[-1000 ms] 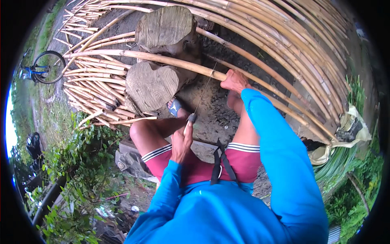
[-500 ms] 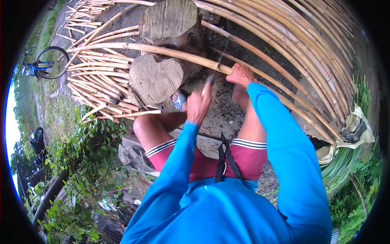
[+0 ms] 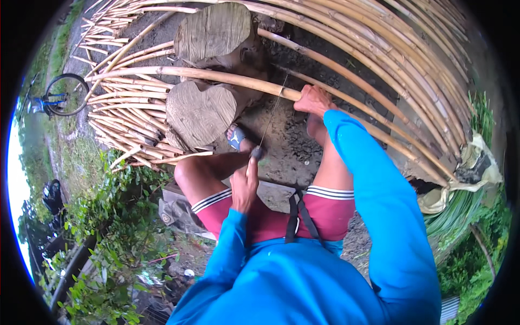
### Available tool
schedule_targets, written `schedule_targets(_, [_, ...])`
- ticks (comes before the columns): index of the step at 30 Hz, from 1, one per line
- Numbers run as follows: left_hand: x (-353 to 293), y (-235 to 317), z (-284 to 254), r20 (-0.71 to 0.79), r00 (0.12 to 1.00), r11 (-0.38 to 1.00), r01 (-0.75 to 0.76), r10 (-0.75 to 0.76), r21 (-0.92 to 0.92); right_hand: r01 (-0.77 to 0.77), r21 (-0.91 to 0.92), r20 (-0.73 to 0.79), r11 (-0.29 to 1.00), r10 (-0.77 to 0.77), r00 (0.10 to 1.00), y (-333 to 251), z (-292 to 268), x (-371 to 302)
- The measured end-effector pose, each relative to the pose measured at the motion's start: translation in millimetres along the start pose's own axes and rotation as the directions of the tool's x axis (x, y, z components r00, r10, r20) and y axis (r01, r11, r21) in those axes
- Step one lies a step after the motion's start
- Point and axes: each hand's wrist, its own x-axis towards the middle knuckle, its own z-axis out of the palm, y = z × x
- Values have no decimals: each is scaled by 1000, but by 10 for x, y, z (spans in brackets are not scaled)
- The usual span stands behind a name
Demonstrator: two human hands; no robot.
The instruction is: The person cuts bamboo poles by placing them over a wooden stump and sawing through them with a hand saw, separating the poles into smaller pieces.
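My left hand (image 3: 245, 185) is closed around the dark handle of a thin-bladed saw (image 3: 257, 153). The narrow blade slants away from me and crosses a long bamboo pole (image 3: 227, 78) close to my other hand. My right hand (image 3: 314, 100) grips that pole just right of the blade. Leftward the pole passes over a notched wooden stump (image 3: 201, 111). How deep the blade sits in the bamboo I cannot tell.
A second stump (image 3: 212, 33) stands beyond the first. Long bamboo poles (image 3: 390, 51) lie in a row at the right, and shorter cut pieces (image 3: 127, 103) are piled at the left. Leafy plants (image 3: 103, 244) grow at lower left; a bicycle (image 3: 64, 95) stands farther off.
My left hand has drawn the saw back toward my body and slightly left, so more blade shows on the near side of the pole. My right hand keeps its grip.
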Motion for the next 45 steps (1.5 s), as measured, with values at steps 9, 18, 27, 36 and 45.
schedule_targets(9, [213, 131, 79, -31, 964, 963, -262, 264, 61, -48, 9, -16, 999, 48, 999, 103, 13, -2])
schedule_targets(18, [361, 267, 222, -174, 981, 996, -87, 81, -29, -37, 36, 86, 999, 34, 996, -19, -59, 4])
schedule_targets(27, [-168, 81, 212, -47, 971, 969, 239, -236, 68, -50, 50, 142, 997, 43, 989, -105, -63, 60])
schedule_targets(36, [112, 408, -218, -10, 1000, 998, -6, 6, -59, -49, 53, 120, 997, 42, 992, -198, -83, -12])
schedule_targets(45, [582, 503, 8, 38, 993, 984, -103, 110, -144, -90, 28, 183, 996, 84, 980, -132, -84, 16])
